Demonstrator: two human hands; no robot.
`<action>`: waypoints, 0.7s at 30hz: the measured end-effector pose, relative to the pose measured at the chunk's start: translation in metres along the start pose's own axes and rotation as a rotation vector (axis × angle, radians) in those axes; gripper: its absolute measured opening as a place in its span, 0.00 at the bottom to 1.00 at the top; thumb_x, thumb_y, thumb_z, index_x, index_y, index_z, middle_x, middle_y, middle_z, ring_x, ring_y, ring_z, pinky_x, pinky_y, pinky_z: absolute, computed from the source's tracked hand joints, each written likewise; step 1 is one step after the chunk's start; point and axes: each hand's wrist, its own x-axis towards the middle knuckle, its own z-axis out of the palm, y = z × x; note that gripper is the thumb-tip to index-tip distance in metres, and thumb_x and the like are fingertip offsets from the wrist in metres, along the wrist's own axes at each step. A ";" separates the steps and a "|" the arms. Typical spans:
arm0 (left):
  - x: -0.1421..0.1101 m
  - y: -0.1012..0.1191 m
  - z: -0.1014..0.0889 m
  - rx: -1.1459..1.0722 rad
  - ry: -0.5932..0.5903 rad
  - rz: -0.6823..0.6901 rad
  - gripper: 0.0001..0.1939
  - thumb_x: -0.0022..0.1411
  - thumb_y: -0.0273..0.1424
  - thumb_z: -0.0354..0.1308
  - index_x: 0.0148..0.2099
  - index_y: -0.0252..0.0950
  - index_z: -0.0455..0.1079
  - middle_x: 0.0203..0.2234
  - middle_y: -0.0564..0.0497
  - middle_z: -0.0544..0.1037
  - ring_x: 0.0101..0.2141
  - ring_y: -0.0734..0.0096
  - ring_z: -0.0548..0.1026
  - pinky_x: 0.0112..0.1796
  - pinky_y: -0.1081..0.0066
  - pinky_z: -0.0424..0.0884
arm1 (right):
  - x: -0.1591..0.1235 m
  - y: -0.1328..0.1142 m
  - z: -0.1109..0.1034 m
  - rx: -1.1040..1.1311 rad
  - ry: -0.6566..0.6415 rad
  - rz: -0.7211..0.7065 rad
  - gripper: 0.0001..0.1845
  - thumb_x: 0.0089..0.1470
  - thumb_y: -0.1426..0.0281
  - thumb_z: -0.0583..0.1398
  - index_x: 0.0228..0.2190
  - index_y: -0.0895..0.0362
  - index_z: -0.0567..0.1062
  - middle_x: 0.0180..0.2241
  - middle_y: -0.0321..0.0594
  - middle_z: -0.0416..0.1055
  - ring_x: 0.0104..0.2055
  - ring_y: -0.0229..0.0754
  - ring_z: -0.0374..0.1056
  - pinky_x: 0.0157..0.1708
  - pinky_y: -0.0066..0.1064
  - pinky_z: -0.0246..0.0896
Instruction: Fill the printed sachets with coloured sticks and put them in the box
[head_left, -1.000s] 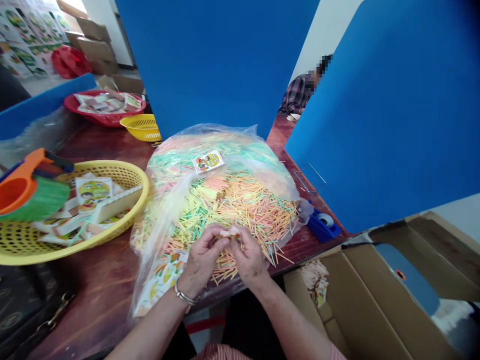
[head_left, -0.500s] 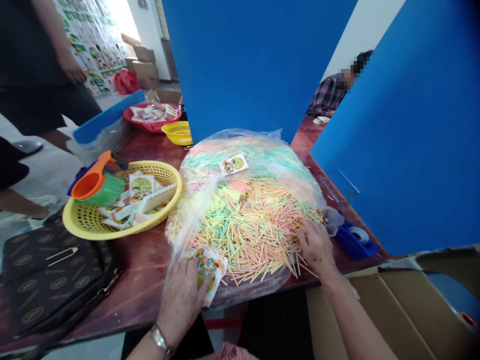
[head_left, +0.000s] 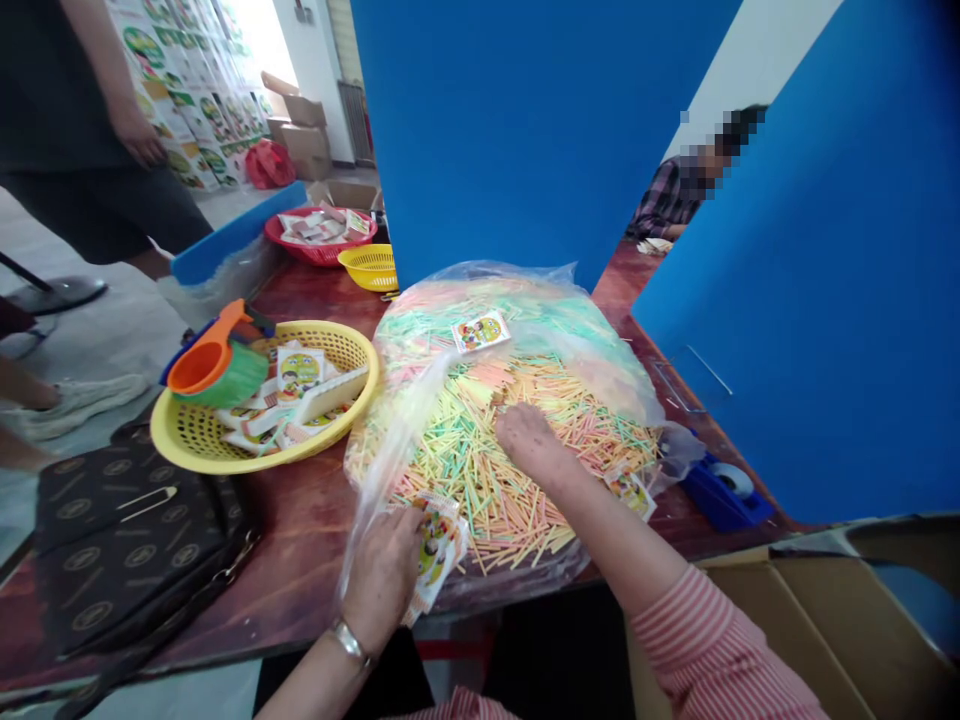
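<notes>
A large clear plastic bag (head_left: 592,300) lies open on the table, full of thin pastel sticks (head_left: 480,480) in yellow, pink, orange and green. My right hand (head_left: 529,440) reaches into the middle of the pile. Its fingers are curled down among the sticks, and whatever they grip is hidden. At the front left of the bag, my left hand (head_left: 386,565) has its fingers closed on the edge of a printed packet (head_left: 439,550). Another printed packet (head_left: 480,330) rests on top of the bag. A third small packet (head_left: 634,492) lies by the pile's right edge, partly behind my right forearm.
On the left stands a yellow basket (head_left: 169,440) with packets, an orange scoop (head_left: 199,368) and a green cup (head_left: 247,378). A patterned bag (head_left: 127,550) lies before it. Blue panels (head_left: 495,130) rise behind. A blue tape dispenser (head_left: 724,495) sits right. Other people are nearby.
My right hand has moved left from the pile's right edge to its middle. The packet at that edge now shows. My left hand stays at its packet, fingers more curled.
</notes>
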 end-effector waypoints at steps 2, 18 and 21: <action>0.000 0.004 -0.002 -0.016 0.037 -0.009 0.10 0.60 0.26 0.43 0.31 0.37 0.65 0.26 0.49 0.73 0.30 0.65 0.70 0.34 0.67 0.63 | -0.003 -0.006 -0.001 -0.024 0.012 0.006 0.13 0.46 0.83 0.52 0.33 0.67 0.74 0.35 0.56 0.72 0.40 0.51 0.66 0.37 0.36 0.57; 0.030 0.036 -0.034 -0.801 -0.008 -0.339 0.08 0.55 0.36 0.51 0.28 0.37 0.64 0.20 0.58 0.66 0.23 0.75 0.64 0.25 0.76 0.61 | 0.003 0.025 0.023 0.081 0.083 0.036 0.12 0.51 0.79 0.52 0.36 0.63 0.71 0.33 0.51 0.73 0.37 0.47 0.68 0.37 0.32 0.56; 0.033 0.040 -0.036 -0.808 0.072 -0.352 0.08 0.55 0.36 0.52 0.29 0.37 0.65 0.20 0.58 0.66 0.23 0.75 0.64 0.26 0.76 0.61 | 0.000 0.031 0.024 0.142 0.135 0.104 0.10 0.55 0.75 0.50 0.34 0.61 0.71 0.31 0.48 0.73 0.34 0.44 0.68 0.34 0.30 0.55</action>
